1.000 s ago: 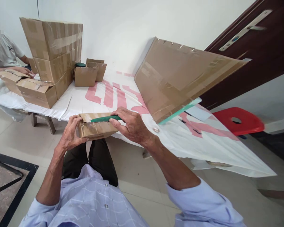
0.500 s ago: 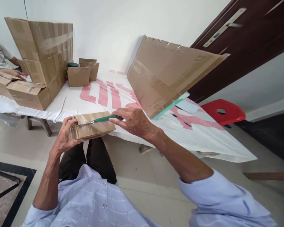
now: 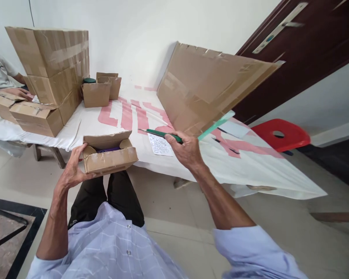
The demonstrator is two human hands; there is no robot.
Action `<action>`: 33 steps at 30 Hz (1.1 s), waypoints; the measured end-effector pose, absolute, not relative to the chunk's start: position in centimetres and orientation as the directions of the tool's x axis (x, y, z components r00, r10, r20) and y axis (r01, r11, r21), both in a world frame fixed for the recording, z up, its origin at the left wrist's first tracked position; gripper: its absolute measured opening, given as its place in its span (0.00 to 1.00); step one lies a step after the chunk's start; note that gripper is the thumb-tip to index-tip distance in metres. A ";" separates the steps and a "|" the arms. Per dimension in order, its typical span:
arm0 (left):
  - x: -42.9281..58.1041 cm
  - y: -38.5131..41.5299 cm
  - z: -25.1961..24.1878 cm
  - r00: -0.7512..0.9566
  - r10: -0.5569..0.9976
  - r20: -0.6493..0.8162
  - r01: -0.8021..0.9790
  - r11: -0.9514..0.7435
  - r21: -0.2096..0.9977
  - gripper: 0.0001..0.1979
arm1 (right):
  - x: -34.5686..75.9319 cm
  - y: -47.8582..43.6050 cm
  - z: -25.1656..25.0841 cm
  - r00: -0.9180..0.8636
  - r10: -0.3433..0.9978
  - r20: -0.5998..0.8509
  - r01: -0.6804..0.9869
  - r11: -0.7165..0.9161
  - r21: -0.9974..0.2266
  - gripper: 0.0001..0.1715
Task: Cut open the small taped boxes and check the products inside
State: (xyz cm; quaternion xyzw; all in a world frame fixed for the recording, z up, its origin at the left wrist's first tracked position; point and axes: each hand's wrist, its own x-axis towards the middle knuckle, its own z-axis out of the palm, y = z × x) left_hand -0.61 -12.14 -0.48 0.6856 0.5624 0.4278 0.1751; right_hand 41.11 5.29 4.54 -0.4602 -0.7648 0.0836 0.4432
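Grips open carton [image 3: 110, 160] with purple item [image 3: 108, 150] inside in left hand [image 3: 72, 170]; holds green cutter [image 3: 156, 133] in right hand [image 3: 188, 151], clear of carton.

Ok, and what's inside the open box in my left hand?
A purple item shows inside the cardboard box, below its raised flap. The front wall and side flaps cover the rest, so its full shape and anything underneath cannot be seen.

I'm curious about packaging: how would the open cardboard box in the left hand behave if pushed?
The box is probably fairly light, since only the left hand grips it. Its straight-edged front wall looks stiff enough to resist a gentle push. The raised flap, standing free, would likely bend easily.
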 end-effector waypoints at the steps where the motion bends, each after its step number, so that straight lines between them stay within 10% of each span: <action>1: -0.6 -12.1 -0.5 0.000 0.924 0.383 0.617 -0.301 0.728 0.60 | 40.7 5.7 3.0 -0.155 0.796 0.585 0.627 0.537 -0.564 0.25; 7: -0.6 -12.1 -0.6 0.003 0.935 0.355 0.583 -0.290 0.759 0.64 | 36.3 7.7 -5.6 -0.071 0.916 0.395 0.722 0.321 -0.613 0.23; 13: -0.9 -11.8 -1.0 -0.033 0.942 0.335 0.560 -0.261 0.787 0.67 | 33.0 8.1 -3.9 -0.122 0.853 0.508 0.642 0.458 -0.614 0.23; 17: -0.5 -11.2 -1.0 -0.020 0.949 0.315 0.554 -0.252 0.794 0.68 | 30.0 4.5 1.9 -0.442 0.601 0.666 0.402 0.796 -0.452 0.20; 22: 0.7 -11.3 -0.3 0.017 0.945 0.328 0.555 -0.282 0.783 0.66 | 26.4 0.2 6.2 -0.820 0.404 0.405 0.257 0.893 -0.370 0.14; 33: 0.8 -11.7 -0.3 0.010 0.947 0.320 0.534 -0.276 0.799 0.67 | 25.6 -0.7 3.2 -0.622 0.499 0.604 0.169 0.838 -0.518 0.12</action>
